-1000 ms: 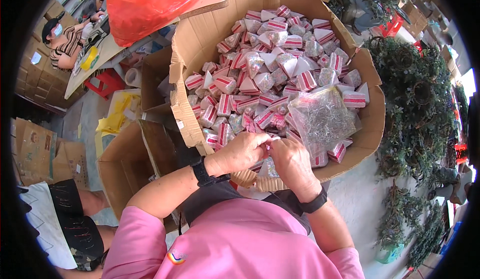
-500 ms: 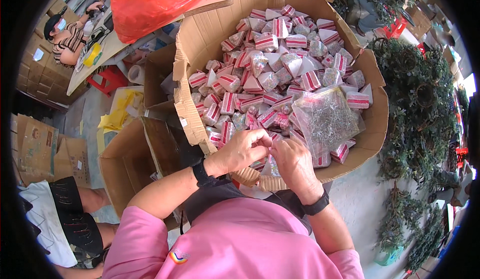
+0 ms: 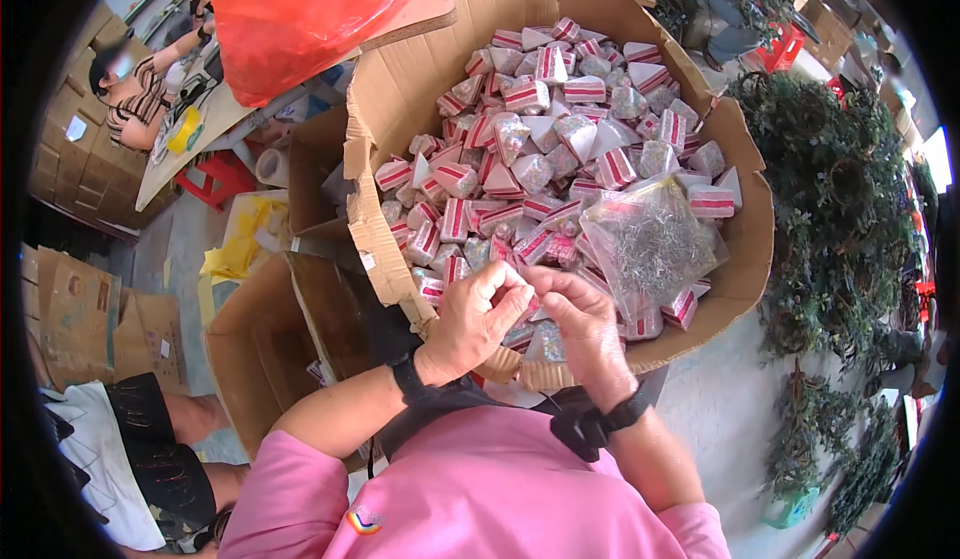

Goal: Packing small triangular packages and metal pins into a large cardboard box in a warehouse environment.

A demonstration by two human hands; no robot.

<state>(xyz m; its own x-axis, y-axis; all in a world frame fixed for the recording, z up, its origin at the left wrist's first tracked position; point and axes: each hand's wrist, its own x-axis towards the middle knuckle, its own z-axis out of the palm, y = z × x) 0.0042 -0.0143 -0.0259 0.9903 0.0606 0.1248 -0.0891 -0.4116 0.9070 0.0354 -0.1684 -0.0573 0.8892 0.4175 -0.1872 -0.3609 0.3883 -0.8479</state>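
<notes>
My left hand and my right hand meet over the near rim of a large cardboard box. The fingertips of both are pinched together around something too small to make out, with a bit of pink showing between them. Beneath and beyond the hands, the box is heaped with cake-slice ornaments, white and glittery with red-pink stripes. To the right of my right hand, a clear plastic bag of thin silvery metal pieces lies on the ornaments.
A red plastic bag rests on a table at the upper left. An opened carton stands left of my arm. Leafy green garlands hang at the right. One person sits at the far-left table; another person's legs show at the lower left.
My hands have shifted slightly left, and both remain pinched close together. The right wrist has turned, showing a dark block on its band. The seated person's arm at the far left has moved.
</notes>
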